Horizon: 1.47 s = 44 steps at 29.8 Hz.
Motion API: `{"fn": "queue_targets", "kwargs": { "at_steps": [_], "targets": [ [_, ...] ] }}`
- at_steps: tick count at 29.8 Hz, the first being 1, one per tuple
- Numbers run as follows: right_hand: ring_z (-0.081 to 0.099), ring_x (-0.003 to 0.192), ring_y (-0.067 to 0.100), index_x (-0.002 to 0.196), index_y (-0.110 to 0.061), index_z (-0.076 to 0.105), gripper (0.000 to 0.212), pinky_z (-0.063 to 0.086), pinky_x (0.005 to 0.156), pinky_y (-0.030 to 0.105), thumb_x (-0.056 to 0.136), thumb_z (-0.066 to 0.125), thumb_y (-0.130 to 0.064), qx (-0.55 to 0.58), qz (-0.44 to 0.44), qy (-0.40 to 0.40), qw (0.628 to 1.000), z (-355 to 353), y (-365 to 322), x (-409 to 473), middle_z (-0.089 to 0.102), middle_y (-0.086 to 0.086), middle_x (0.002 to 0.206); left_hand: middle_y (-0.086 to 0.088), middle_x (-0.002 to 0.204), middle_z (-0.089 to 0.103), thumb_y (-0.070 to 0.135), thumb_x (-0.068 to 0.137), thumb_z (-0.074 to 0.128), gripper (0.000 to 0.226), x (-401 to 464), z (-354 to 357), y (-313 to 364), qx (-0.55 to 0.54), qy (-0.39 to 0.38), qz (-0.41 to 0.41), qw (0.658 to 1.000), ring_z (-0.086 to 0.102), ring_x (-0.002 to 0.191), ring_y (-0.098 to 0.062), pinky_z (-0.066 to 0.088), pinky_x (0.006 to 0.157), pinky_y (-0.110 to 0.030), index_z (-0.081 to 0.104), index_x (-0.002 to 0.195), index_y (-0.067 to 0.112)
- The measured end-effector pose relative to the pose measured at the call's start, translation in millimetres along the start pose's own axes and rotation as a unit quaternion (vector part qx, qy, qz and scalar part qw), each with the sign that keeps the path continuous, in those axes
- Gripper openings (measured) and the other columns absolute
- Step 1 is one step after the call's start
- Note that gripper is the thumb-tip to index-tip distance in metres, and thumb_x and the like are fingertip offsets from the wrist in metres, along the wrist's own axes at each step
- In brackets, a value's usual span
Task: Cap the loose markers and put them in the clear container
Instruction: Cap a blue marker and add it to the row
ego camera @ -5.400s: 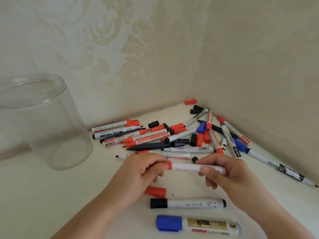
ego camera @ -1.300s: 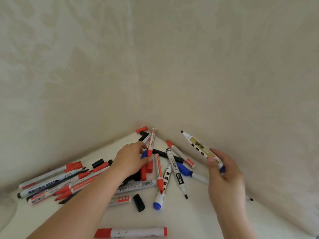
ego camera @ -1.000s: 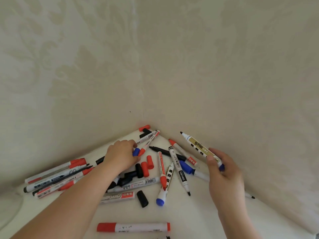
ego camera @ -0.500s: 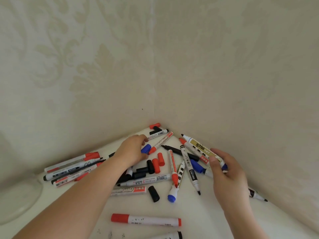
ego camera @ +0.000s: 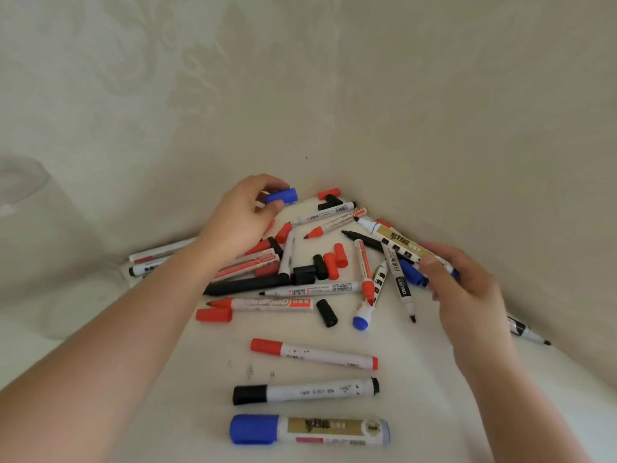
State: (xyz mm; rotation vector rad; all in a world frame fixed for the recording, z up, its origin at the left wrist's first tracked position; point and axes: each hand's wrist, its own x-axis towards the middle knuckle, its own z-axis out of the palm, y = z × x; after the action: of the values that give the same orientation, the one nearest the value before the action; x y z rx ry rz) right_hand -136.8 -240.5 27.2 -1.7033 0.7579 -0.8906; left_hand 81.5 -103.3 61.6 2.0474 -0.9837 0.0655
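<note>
Head view | left hand [ego camera: 238,222] pinches blue cap [ego camera: 281,196] | right hand [ego camera: 462,282] grips uncapped marker [ego camera: 397,241]

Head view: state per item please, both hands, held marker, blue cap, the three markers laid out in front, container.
left hand: pinches a blue cap, lifted over the pile
right hand: grips an uncapped gold-label marker, tip bare
red marker: capped, lying flat
black marker: capped, lying flat
blue marker: capped, lying flat
clear container: upright at left; contents cannot be told
</note>
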Motion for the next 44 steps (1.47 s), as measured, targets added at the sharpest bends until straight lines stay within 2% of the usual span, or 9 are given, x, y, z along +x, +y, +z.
{"fn": "queue_targets", "kwargs": {
  "at_steps": [4, 10, 14, 20, 23, 29, 36, 40, 44],
  "targets": [
    [0.039, 0.058, 0.017, 0.078, -0.027, 0.07, 0.03, 0.034, 0.058, 0.026, 0.09, 0.049, -0.009, 0.072, -0.015, -0.092, 0.993, 5, -5, -9, 0.045, 0.007, 0.06, 0.025, 0.086, 0.063, 0.014, 0.093, 0.049, 0.026, -64, -21, 4, -0.086, -0.036, -0.021, 0.995, 0.056, 0.077, 0.006, 0.04, 0.07, -0.004, 0.058, 0.098, 0.038],
    [0.032, 0.054, 0.02, 0.071, -0.02, 0.07, 0.027, 0.025, 0.054, 0.031, 0.088, 0.052, -0.009, 0.095, -0.027, -0.175, 0.98, 18, -8, -21, 0.042, 0.023, 0.062, 0.025, 0.09, 0.067, 0.018, 0.079, 0.063, 0.019, -119, -20, -23, -0.201, -0.07, -0.072, 0.974, 0.059, 0.079, 0.008, 0.043, 0.07, -0.005, 0.066, 0.088, 0.035],
    [0.038, 0.052, 0.012, 0.074, -0.024, 0.07, 0.035, 0.034, 0.052, 0.02, 0.091, 0.046, -0.005, 0.057, -0.034, -0.195, 0.979, 26, -5, -26, 0.05, 0.001, 0.055, 0.024, 0.093, 0.068, -0.001, 0.079, 0.067, 0.034, -125, -21, -30, -0.234, -0.087, -0.08, 0.965, 0.062, 0.087, 0.005, 0.043, 0.074, -0.006, 0.062, 0.09, 0.031],
    [0.04, 0.053, 0.01, 0.078, -0.025, 0.07, 0.018, 0.036, 0.051, 0.016, 0.085, 0.054, -0.019, 0.019, -0.035, -0.225, 0.973, 31, -7, -31, 0.054, 0.002, 0.055, 0.02, 0.093, 0.068, -0.001, 0.076, 0.07, 0.033, -128, -24, -27, -0.277, -0.086, -0.065, 0.955, 0.064, 0.088, 0.001, 0.047, 0.074, -0.01, 0.061, 0.093, 0.026],
    [0.04, 0.054, 0.012, 0.077, -0.025, 0.071, 0.02, 0.036, 0.052, 0.018, 0.078, 0.05, -0.026, 0.019, -0.028, -0.233, 0.972, 32, -7, -32, 0.055, 0.004, 0.057, 0.019, 0.095, 0.067, 0.003, 0.075, 0.072, 0.034, -129, -25, -27, -0.26, -0.093, -0.053, 0.96, 0.064, 0.09, -0.002, 0.048, 0.075, -0.011, 0.061, 0.093, 0.03],
    [0.039, 0.053, 0.012, 0.073, -0.023, 0.07, 0.035, 0.034, 0.05, 0.016, 0.091, 0.046, -0.003, 0.051, -0.014, -0.195, 0.979, 27, -4, -28, 0.053, -0.002, 0.055, 0.018, 0.098, 0.067, 0.01, 0.077, 0.071, 0.032, -130, -26, -27, -0.252, -0.091, -0.053, 0.962, 0.064, 0.09, -0.003, 0.048, 0.076, -0.012, 0.062, 0.092, 0.037],
    [0.043, 0.054, 0.008, 0.074, -0.028, 0.07, 0.019, 0.037, 0.053, 0.017, 0.077, 0.05, -0.027, 0.011, -0.038, -0.26, 0.965, 33, -8, -36, 0.052, 0.001, 0.056, 0.03, 0.102, 0.061, 0.019, 0.08, 0.067, 0.032, -135, -22, -17, -0.142, -0.145, -0.014, 0.979, 0.061, 0.091, 0.001, 0.047, 0.08, -0.014, 0.056, 0.093, 0.046],
    [0.044, 0.055, 0.008, 0.078, -0.032, 0.069, 0.023, 0.037, 0.055, 0.018, 0.071, 0.051, -0.045, -0.004, -0.045, -0.287, 0.957, 33, -8, -37, 0.052, 0.001, 0.057, 0.031, 0.098, 0.061, 0.048, 0.081, 0.045, 0.019, -136, -20, -15, -0.073, -0.159, 0.013, 0.984, 0.054, 0.096, 0.008, 0.041, 0.08, -0.009, 0.048, 0.099, 0.053],
    [0.04, 0.051, 0.005, 0.076, -0.031, 0.068, 0.021, 0.035, 0.052, 0.013, 0.08, 0.048, -0.031, 0.005, -0.032, -0.301, 0.953, 37, -10, -40, 0.044, -0.001, 0.053, 0.027, 0.09, 0.057, 0.054, 0.083, 0.029, 0.027, -137, -17, -19, -0.029, -0.183, 0.049, 0.981, 0.052, 0.091, 0.007, 0.039, 0.073, -0.008, 0.045, 0.102, 0.044]
  ]
}}
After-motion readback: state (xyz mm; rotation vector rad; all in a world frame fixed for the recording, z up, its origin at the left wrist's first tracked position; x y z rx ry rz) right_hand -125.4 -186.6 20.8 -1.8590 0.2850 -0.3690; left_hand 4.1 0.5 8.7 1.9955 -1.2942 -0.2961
